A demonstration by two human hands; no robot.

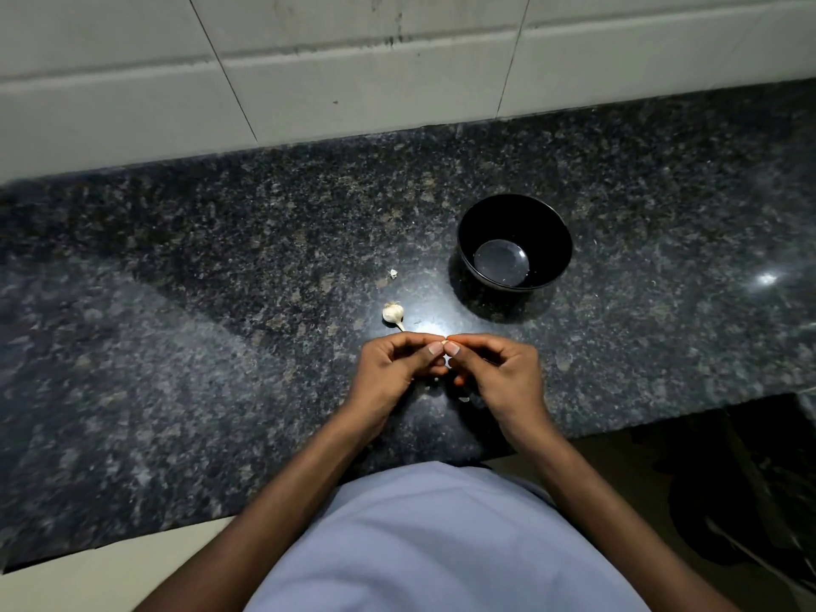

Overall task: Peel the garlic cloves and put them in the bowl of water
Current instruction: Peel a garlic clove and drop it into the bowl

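Head view: near the granite countertop's (176, 302) front edge, the left hand (393, 368) and right hand (499, 368) meet fingertip to fingertip, curled around a garlic clove (446, 345) that is almost wholly hidden between them. A garlic bulb (392, 313) lies just behind the left hand. The black bowl (514, 205) of water stands farther back, to the right. Small skin scraps (392, 273) are hard to make out.
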